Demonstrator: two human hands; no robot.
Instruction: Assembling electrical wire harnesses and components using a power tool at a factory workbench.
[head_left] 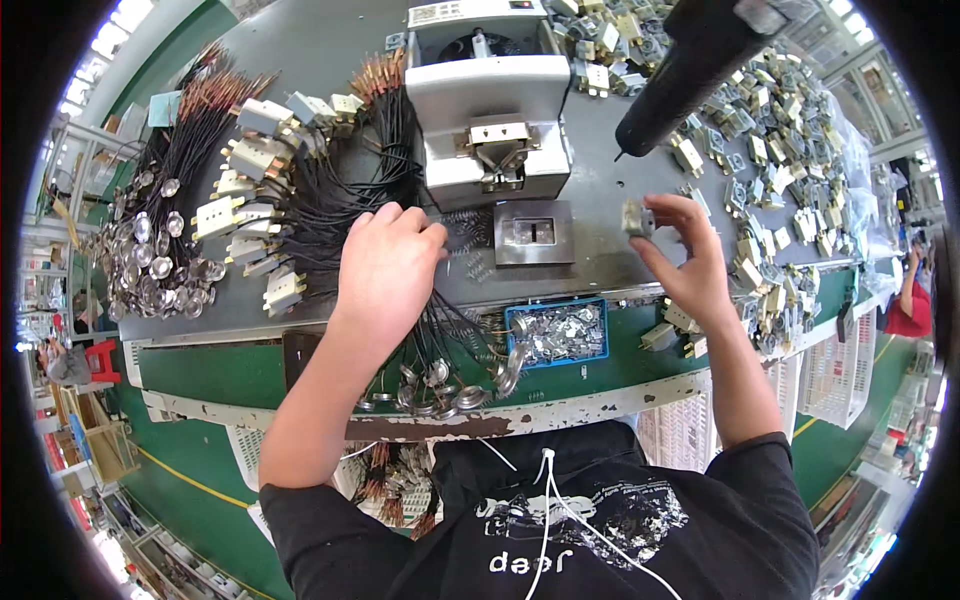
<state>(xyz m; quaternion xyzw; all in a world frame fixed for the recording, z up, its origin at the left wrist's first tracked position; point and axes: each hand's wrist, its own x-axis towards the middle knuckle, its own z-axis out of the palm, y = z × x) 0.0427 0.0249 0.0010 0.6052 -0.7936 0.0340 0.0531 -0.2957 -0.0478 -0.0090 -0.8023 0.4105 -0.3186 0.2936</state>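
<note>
Nearest comes a black shirt (590,510) with white print, two white cords (547,500) hanging down its front. Beyond it spreads a dark grey table (608,225), by far the largest thing about the person.

Along its right side lies a broad heap (775,190) of grey and white connectors. At the far middle stands a white press (485,100). Left of it, black cables (340,185) lie bunched, with copper-coloured ends at the back and pale connectors (255,160) among them; shiny metal discs (160,250) cluster at the far left. More discs (440,390) hang at the table's near edge.

A black driver (675,90) slants in from above, its tip over the bare surface between press and heap.

Left of centre, the left hand (385,260) is above the cables, its fingers curled; whether they grip anything cannot be told. The right hand (690,260), near the heap, has thumb and forefinger pinched on one small piece.

Just below the table's edge sits a blue tray (570,359) of small metal parts (555,335). In front of the press rests a metal block (533,250) with a rectangular recess, and beside it, near the left fingertips, thin springs (465,230).

Smallest is the pinched piece, a grey and whitish connector (634,218), held clear to the right of the block.
</note>
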